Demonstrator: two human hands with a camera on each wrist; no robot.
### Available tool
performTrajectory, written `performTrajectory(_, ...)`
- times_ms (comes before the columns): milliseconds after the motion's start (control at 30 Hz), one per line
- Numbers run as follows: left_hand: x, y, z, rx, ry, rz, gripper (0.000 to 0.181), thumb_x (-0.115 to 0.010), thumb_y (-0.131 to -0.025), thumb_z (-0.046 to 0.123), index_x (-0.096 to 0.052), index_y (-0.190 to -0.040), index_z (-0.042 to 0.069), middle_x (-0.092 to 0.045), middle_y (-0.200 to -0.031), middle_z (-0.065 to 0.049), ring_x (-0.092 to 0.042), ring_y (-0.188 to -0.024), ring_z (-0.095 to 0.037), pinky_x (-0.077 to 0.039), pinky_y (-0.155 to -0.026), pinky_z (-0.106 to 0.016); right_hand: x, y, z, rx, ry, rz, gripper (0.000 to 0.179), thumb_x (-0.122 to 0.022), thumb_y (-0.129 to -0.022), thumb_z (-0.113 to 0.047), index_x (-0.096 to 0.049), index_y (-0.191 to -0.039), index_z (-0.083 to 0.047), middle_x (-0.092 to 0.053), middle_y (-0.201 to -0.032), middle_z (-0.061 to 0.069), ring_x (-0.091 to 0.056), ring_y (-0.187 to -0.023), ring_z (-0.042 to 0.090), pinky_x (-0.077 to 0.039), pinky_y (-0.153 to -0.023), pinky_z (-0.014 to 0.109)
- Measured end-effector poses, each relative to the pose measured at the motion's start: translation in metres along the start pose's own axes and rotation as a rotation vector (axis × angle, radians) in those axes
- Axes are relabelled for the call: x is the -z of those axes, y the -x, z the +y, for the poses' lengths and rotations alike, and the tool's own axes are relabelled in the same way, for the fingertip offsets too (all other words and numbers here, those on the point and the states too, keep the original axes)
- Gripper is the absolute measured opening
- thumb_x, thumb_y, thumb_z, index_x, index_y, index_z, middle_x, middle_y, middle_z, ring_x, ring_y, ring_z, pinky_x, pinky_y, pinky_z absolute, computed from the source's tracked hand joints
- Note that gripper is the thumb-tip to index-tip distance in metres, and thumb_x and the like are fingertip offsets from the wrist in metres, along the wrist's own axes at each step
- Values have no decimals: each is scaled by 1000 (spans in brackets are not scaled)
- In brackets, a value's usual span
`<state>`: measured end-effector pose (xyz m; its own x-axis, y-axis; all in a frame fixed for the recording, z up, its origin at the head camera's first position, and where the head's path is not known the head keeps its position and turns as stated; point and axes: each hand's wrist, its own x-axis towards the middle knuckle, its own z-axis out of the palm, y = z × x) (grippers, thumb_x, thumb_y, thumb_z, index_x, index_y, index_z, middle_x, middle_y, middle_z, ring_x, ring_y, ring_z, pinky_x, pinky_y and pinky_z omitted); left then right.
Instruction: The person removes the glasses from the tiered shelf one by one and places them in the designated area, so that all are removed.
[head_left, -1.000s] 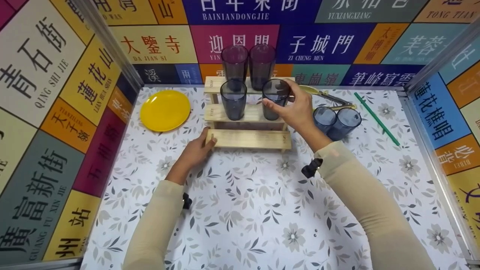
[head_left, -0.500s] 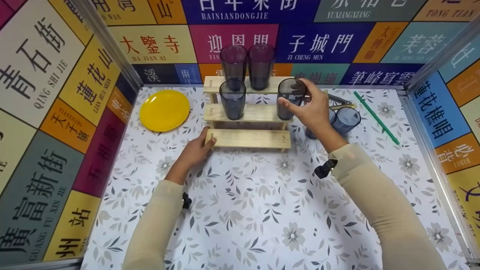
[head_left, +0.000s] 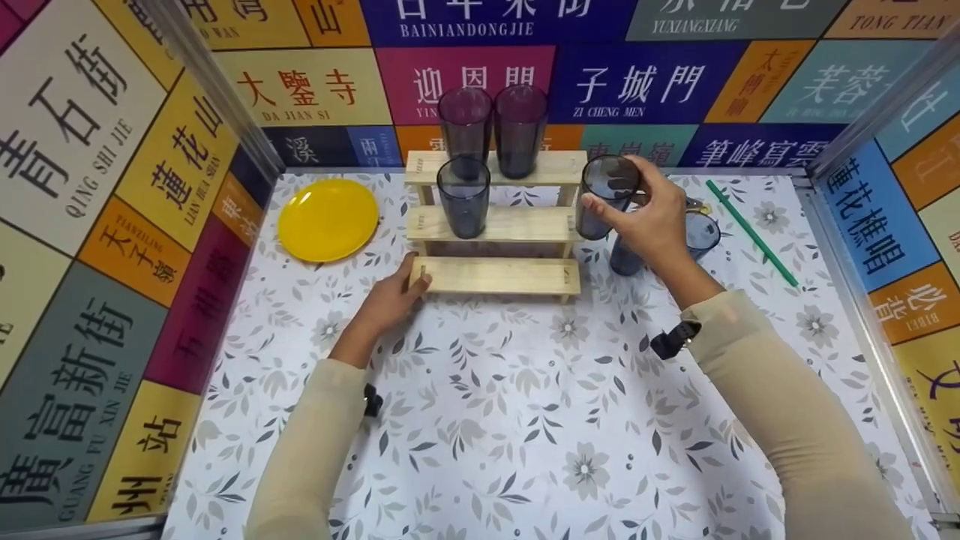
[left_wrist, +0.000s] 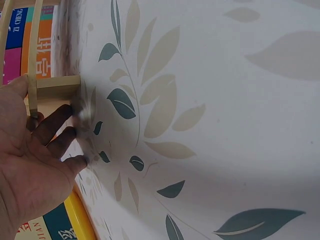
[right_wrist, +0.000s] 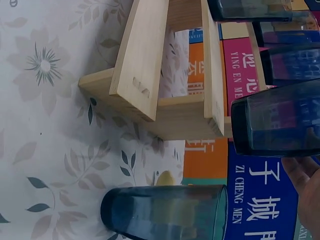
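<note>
A three-tier wooden rack [head_left: 495, 276] stands at the back of the table. At the left end of its lowest shelf, my left hand [head_left: 390, 296] pinches the board, thumb above and a finger below; its other fingers are spread [left_wrist: 60, 145]. My right hand [head_left: 652, 217] holds a dark tinted drinking glass [head_left: 596, 214] upright, just off the right end of the middle shelf. One glass [head_left: 463, 199] stands on that shelf's left part. Two more glasses, a left one [head_left: 465, 124] and a right one [head_left: 520, 135], stand on the top shelf. The lowest shelf is bare.
Two bluish glasses stand on the table behind my right hand, one [head_left: 626, 257] mostly covered, the other [head_left: 703, 229] partly. Tongs [head_left: 697, 204] lie behind them, mostly hidden. A green straw-like stick [head_left: 752, 232] lies farther right. A yellow plate [head_left: 328, 220] lies left of the rack.
My right hand has carried the glass rightward from the middle shelf to beyond the rack's right end. It now covers more of the tongs and table glasses. The left hand stays put.
</note>
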<state>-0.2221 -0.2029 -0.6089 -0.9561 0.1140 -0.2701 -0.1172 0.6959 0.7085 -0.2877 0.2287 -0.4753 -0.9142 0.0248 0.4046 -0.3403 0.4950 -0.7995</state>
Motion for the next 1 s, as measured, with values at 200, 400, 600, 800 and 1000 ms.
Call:
performTrajectory(200,-1,0,-1,-2,8,1,85,-45,-114,65,-14,-180,21,-49,-170,-24,-57,-149,-46,-40,-128,-60,13,2,2,4,6,7,71,-101,-82,-28,-72,-145,-15,-81,-125,12,-76,-108,27,-54,-85,16)
performTrajectory(400,-1,1,-1,-10,7,9,84,-46,-115,64,-15,-180,22,-56,-165,-25,-62,-143,-46,-44,-124,-61,25,5,6,22,32,23,67,-99,-85,-31,-72,-144,-15,-81,-121,9,-73,-96,15,-52,-81,14)
performTrajectory(600,-1,0,-2,-26,-12,12,83,-46,-115,62,-16,-180,20,-59,-161,-26,-60,-145,-48,-44,-124,-61,35,10,8,-17,67,24,69,-98,-85,-39,-71,-146,-21,-80,-123,10,-65,-88,0,-49,-78,17)
performTrajectory(800,-1,1,0,-15,-10,10,84,-46,-115,63,-15,-180,19,-53,-167,-26,-55,-149,-49,-41,-127,-62,45,12,10,-26,65,34,70,-100,-83,-36,-72,-146,-20,-80,-125,11,-66,-90,0,-49,-78,15)
performTrajectory(1000,-1,3,2,-12,-13,9,83,-45,-115,62,-15,-180,19,-56,-163,-26,-60,-145,-48,-42,-125,-62,55,11,15,-53,40,55,69,-101,-82,-28,-72,-144,-17,-80,-126,13,-71,-104,1,-53,-82,12)
